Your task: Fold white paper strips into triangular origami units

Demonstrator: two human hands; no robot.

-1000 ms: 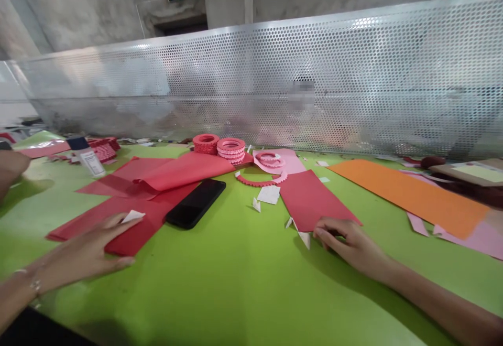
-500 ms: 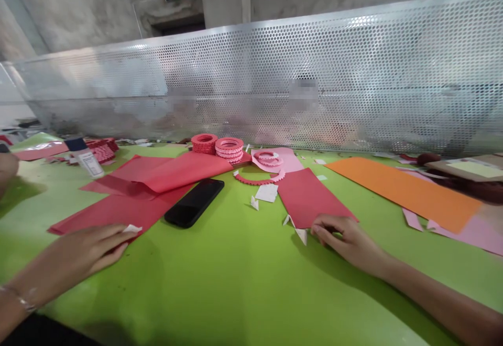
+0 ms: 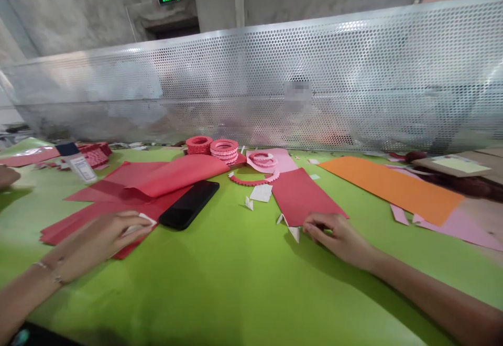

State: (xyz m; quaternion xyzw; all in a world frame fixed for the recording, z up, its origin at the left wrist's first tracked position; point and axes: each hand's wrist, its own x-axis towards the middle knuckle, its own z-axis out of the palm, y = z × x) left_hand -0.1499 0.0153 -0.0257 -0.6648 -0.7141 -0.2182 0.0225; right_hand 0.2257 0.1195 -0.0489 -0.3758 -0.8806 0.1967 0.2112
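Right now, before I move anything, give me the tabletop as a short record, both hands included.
Left hand: pinching a white paper piece over the left-side red sheets
Right hand: fingers curled at the near edge of the right-side red sheet; grip unclear
Phone: flat, screen dark, between the hands
Ring stacks: two, side by side, beyond the phone
Orange sheet: far right, partly over pink paper

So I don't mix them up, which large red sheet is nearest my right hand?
The red sheet right of the phone, its near edge by your right hand; the other red sheets overlap, farther left.
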